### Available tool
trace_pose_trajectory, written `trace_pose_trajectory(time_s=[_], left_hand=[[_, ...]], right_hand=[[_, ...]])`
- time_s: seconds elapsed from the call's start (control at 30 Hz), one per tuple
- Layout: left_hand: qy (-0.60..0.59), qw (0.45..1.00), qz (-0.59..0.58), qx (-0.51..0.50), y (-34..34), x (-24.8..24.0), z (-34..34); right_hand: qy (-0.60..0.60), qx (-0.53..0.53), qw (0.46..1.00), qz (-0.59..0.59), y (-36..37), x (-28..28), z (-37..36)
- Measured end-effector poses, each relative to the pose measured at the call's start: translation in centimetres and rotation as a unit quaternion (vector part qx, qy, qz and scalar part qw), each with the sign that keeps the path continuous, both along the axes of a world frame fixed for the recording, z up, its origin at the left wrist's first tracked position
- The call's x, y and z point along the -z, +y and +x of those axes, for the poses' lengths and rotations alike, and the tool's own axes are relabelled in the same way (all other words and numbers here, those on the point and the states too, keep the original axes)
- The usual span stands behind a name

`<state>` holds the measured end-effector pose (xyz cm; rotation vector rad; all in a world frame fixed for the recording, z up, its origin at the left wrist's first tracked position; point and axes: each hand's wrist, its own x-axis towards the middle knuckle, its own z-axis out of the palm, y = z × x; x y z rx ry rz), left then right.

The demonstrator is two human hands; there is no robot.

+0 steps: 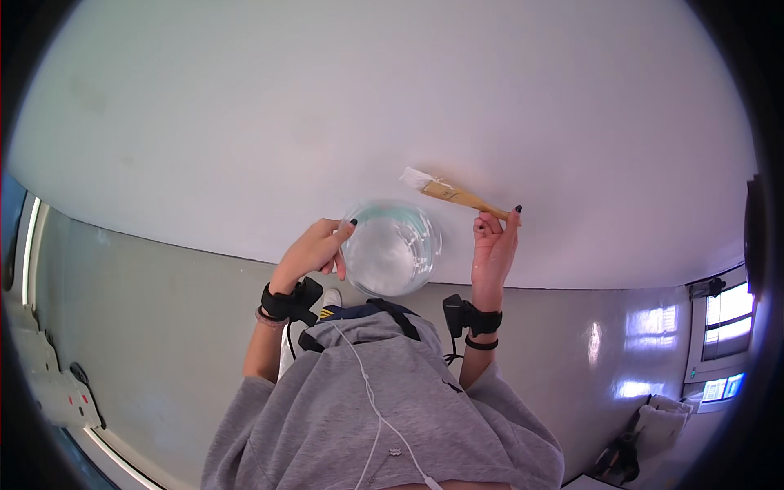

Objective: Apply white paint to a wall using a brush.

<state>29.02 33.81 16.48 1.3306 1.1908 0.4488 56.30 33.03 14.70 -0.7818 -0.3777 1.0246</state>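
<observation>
A clear round tub (390,251) with white, wet-looking residue inside is gripped at its left rim by my left hand (317,247), thumb over the edge. My right hand (495,245) pinches the end of a paintbrush's wooden handle. The paintbrush (452,194) points up and to the left, and its bristles are coated white. Those bristles are at the white wall (327,98), beyond the tub; whether they touch it I cannot tell.
Grey floor (180,286) runs along the wall's lower edge. At the far right are a window (727,321) and a pale bundle (660,420) on the floor. A white cable (367,384) hangs down my front, and both wrists wear black straps.
</observation>
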Motion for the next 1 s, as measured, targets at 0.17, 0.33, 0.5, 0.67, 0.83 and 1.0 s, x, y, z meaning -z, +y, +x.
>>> trace_pose_trajectory(time_s=[0.17,0.33,0.5,0.67,0.83,1.0], left_hand=[[-0.005,1.000,-0.001,0.006,0.2,0.0,0.3],[-0.012,1.000,-0.008,0.011,0.5,0.6,0.2],[-0.016,1.000,-0.010,0.009,0.8,1.1,0.1],[0.002,1.000,-0.013,0.003,1.3,1.5,-0.5],[0.004,1.000,-0.015,-0.001,1.6,1.8,-1.2],[0.008,1.000,-0.015,-0.006,1.5,2.1,-1.6]], right_hand=[[-0.030,0.004,0.999,-0.010,0.2,-0.2,0.1],[-0.056,0.012,0.998,-0.005,0.5,0.3,-0.1],[-0.066,0.017,0.998,-0.015,0.5,0.4,-0.4],[-0.053,0.032,0.997,-0.039,0.6,0.8,-0.4],[-0.048,0.058,0.996,-0.048,0.5,1.0,-0.3],[-0.044,0.067,0.996,-0.043,0.3,1.4,0.1]])
